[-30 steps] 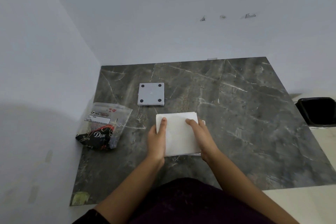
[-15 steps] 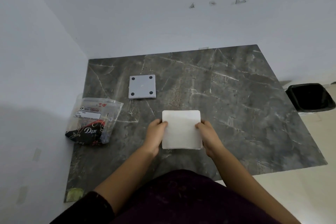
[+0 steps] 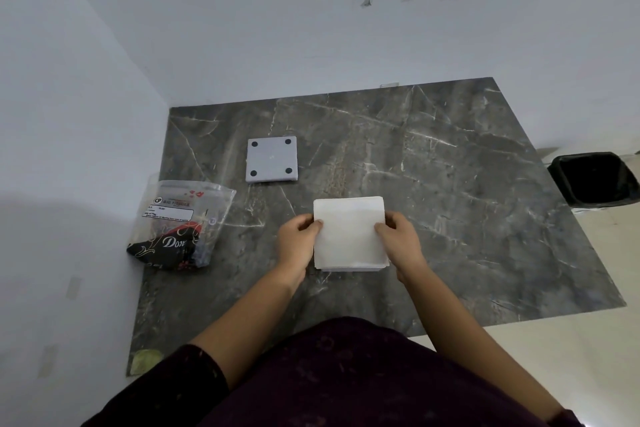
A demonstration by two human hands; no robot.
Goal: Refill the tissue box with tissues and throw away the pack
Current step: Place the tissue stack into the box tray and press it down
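A square white stack of tissues [image 3: 349, 232] is held over the dark marble table [image 3: 450, 218]. My left hand [image 3: 298, 246] grips its left edge and my right hand [image 3: 398, 243] grips its right edge, thumbs on top. The grey tissue box [image 3: 272, 159] lies upside down farther back, showing four dark feet. The clear plastic tissue pack [image 3: 180, 222], with black and red print, lies crumpled at the table's left edge.
A black bin [image 3: 594, 178] stands on the floor to the right of the table. White walls close in on the left and the back. A small green scrap [image 3: 143, 359] lies at the table's near left corner.
The hands slid from the top of the stack to its two side edges and squared it. The stack now sits a little nearer the box.
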